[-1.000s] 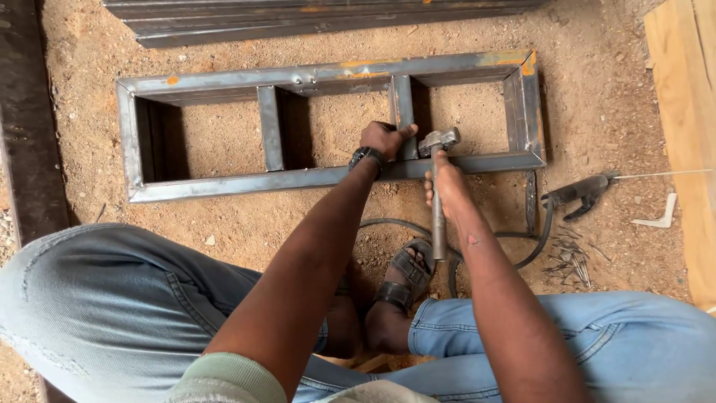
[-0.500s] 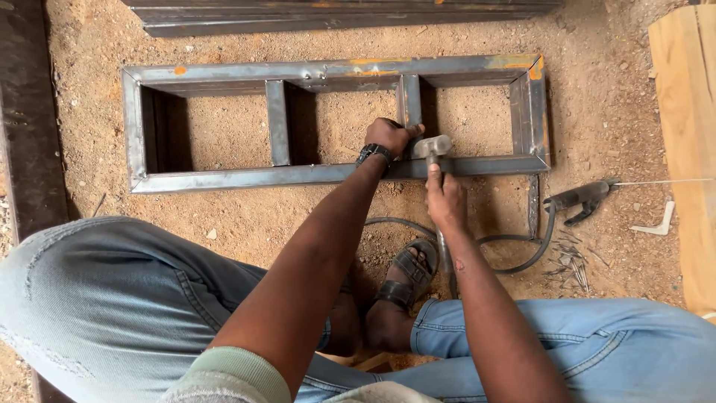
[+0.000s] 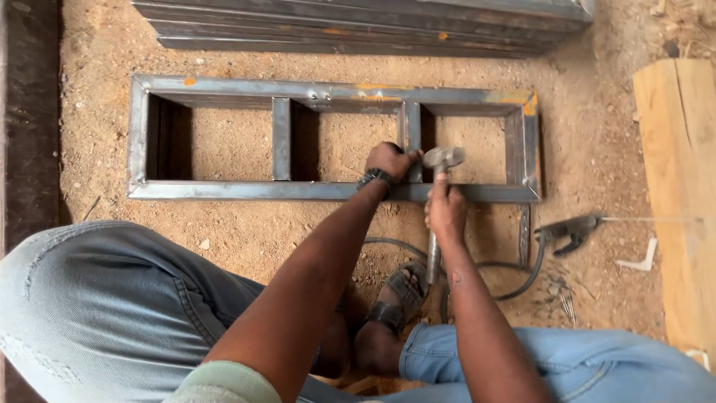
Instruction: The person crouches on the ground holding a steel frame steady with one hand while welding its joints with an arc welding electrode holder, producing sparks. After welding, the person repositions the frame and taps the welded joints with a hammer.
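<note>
On the sandy ground, head view: a rectangular steel frame [image 3: 224,190] lies flat, near a stack of steel bars [image 3: 358,26]. The left hand [image 3: 389,160] grips an inner upright [image 3: 412,142], fingers closed. The right hand [image 3: 445,211] clasps a hammer [image 3: 441,158], its head beside that upright. An electrode holder [image 3: 570,231] lies nearby.

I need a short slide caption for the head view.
Right hand holds hammer at steel frame; left hand grips it.

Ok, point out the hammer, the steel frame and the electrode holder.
hammer [image 3: 443,158], head view, on its metal head.
steel frame [image 3: 224,190], head view, on its near rail.
electrode holder [image 3: 570,230], head view, on its clamp body.
</note>
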